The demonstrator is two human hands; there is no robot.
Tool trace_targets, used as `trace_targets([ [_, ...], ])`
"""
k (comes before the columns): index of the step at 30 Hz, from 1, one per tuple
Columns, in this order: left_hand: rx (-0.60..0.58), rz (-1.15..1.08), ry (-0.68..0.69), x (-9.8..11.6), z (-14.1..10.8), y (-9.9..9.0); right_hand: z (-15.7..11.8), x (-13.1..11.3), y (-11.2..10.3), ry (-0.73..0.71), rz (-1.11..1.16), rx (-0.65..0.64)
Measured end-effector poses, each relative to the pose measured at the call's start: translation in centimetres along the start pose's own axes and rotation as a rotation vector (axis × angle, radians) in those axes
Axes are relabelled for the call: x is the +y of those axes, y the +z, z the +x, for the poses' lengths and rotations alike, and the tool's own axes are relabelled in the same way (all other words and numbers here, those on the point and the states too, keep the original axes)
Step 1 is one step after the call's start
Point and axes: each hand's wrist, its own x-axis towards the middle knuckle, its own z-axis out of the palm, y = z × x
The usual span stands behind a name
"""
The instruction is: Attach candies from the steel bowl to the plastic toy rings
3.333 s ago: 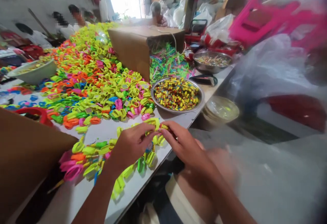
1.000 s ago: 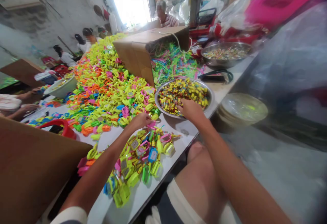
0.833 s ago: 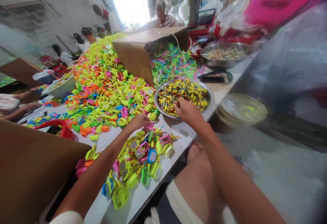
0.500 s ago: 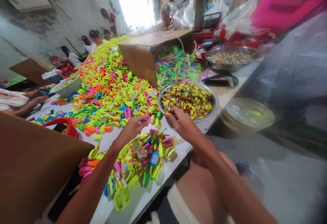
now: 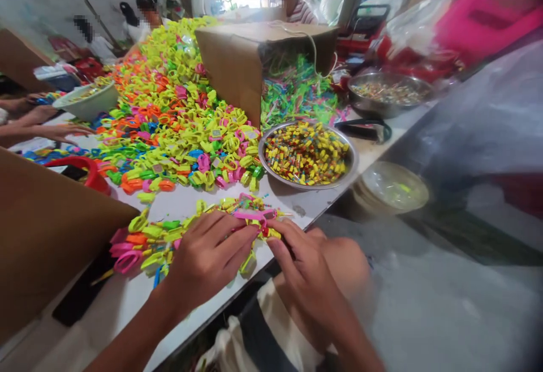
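Note:
Over the near pile of colourful plastic watch-like pieces (image 5: 172,230), both hands are close together. My left hand (image 5: 212,250) has its fingers closed on a pink plastic strap piece (image 5: 254,215). Between the fingertips of my right hand (image 5: 299,253) is a small yellow and red piece (image 5: 271,233), held against the pink one. Just beyond the hands stands a metal bowl (image 5: 259,154) full of small yellow and red pieces. A large heap of yellow, orange and pink plastic pieces (image 5: 178,129) spreads across the table behind.
A cardboard box (image 5: 231,69) on its side spills green strips. Another metal bowl (image 5: 369,100) and a dark strapped object (image 5: 365,130) lie at right. At left are a cardboard flap (image 5: 55,236), a red container (image 5: 95,177) and another person's hands (image 5: 55,130).
My right hand has come away from the bowl's rim and met my left hand over the near pile. The view has shifted; the person's hands at left now reach further toward the heap.

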Motion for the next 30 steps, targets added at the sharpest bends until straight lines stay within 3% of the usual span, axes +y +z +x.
trace_targets([
  [3,-0.003,0.028,0.038,0.2,-0.3,0.2,-0.4,-0.2,-0.1,0.027,0.021,0.048],
  [9,-0.006,0.04,0.099,0.6,-0.9,-0.1,-1.1,-0.4,-0.2,0.284,0.254,-0.025],
  [16,0.019,0.02,0.126,0.5,-2.5,0.3,-1.3,-0.3,-0.3,0.344,0.422,-0.093],
  [23,0.063,-0.021,0.022,1.3,-4.6,1.6,-2.4,0.5,1.7,0.439,0.504,-0.149],
  [27,0.055,-0.028,-0.13,0.6,-6.8,1.5,-1.3,2.1,2.2,0.398,0.275,-0.316],
  [30,0.117,0.028,-0.308,-1.7,-10.1,0.8,3.1,4.3,0.2,0.254,-0.236,-0.222],
])
